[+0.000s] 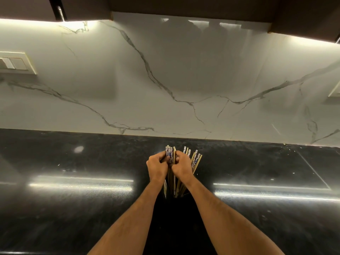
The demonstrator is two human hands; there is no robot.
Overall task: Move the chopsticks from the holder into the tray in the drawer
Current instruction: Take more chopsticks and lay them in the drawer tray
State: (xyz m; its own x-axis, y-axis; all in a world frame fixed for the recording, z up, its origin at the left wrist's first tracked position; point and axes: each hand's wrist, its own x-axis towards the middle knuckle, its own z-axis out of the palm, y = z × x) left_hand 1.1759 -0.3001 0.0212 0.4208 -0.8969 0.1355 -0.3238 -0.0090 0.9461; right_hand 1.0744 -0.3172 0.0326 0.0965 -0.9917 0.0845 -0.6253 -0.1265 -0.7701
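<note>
Head view, forward and down, countertop (73, 208) seemingly near

Countertop (77, 208): black polished stone, faintly speckled, running the full width of the view and meeting a white veined marble backsplash (184, 80) along its rear edge. Two long light reflections streak its surface, left and right. Standing on it, centre: one dark chopstick holder (179, 195), mostly hidden, with chopsticks (195, 161) fanning upward. A thin inlaid outline (312, 172) marks the right side.
</note>
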